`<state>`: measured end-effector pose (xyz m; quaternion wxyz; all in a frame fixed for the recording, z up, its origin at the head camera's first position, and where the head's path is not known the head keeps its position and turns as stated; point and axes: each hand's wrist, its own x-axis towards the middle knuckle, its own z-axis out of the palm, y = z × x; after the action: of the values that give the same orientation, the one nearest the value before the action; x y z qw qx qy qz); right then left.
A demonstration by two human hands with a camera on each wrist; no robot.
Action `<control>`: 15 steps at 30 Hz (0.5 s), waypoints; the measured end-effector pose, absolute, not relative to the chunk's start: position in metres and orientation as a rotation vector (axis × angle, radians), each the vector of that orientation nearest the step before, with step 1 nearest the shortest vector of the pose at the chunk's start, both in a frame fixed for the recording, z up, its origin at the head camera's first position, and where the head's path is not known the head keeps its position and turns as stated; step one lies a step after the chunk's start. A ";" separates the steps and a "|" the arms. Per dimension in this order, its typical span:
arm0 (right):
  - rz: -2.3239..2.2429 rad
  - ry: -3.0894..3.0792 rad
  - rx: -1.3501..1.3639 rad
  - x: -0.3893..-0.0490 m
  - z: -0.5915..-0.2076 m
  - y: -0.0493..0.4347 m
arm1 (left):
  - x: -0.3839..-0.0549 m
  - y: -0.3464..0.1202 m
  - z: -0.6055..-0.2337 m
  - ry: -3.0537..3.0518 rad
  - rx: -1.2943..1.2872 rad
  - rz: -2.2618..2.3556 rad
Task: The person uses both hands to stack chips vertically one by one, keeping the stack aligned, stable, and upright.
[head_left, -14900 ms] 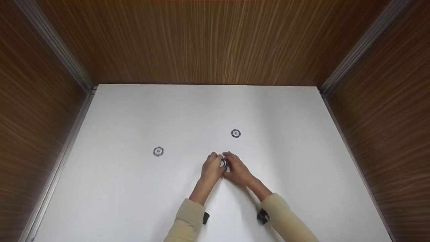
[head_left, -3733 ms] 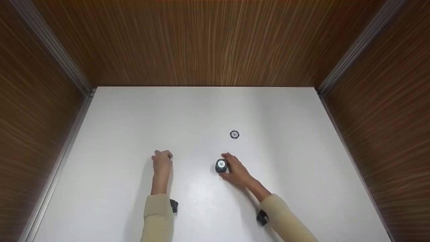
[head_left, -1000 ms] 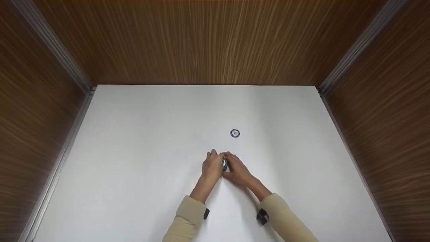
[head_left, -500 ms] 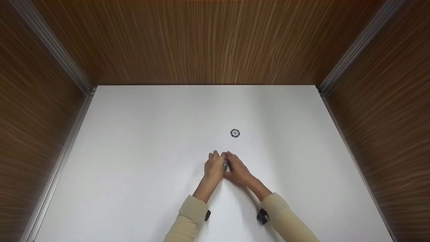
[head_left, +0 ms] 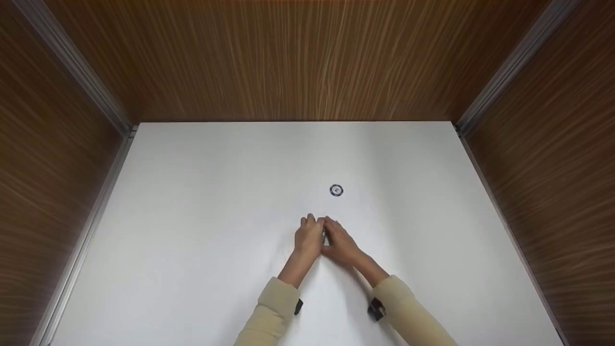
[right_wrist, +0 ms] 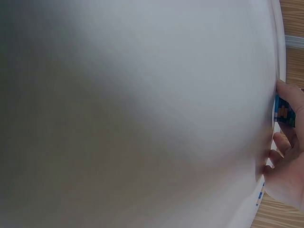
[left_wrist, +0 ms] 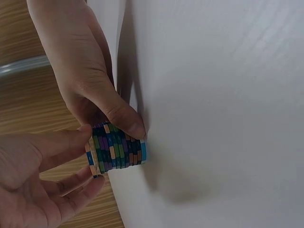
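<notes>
A stack of poker chips (left_wrist: pixel 118 148) with multicoloured edges stands on the white table, mostly hidden between the hands in the head view. My right hand (head_left: pixel 342 246) grips the stack low down, its thumb against the side near the table. At the top of the stack, my left hand (head_left: pixel 308 238) pinches a poker chip (left_wrist: pixel 90 159) between thumb and fingers; this chip sits on or right against the others. Farther back on the table lies a single poker chip (head_left: pixel 336 190), flat, with a dark patterned rim and a pale centre.
The white tabletop (head_left: pixel 192 192) runs back to a wood-grain panel (head_left: pixel 307 57). More wood-grain panels stand at left and right, with metal rails (head_left: pixel 77 67) in the corners. Dark wrist devices (head_left: pixel 376 309) hang below both sleeves.
The chip at the left, seen earliest, is gone from its place after my left hand reached there and came back to the stack. Lately my left hand has shifted slightly right; the right stays put.
</notes>
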<state>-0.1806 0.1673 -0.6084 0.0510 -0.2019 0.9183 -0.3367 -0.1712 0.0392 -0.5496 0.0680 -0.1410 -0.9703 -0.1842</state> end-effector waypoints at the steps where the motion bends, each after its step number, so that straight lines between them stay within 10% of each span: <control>1: -1.021 2.797 -0.611 -0.180 -0.608 0.167 | -0.171 0.040 -0.550 -2.916 -0.424 -0.556; 15: -0.996 2.787 -0.594 -0.182 -0.610 0.166 | -0.172 0.042 -0.552 -2.893 -0.416 -0.560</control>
<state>-0.1817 0.1658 -0.6102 0.0616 -0.1965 0.9215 -0.3294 -0.1722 0.0421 -0.5522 0.0829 -0.1394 -0.9688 -0.1874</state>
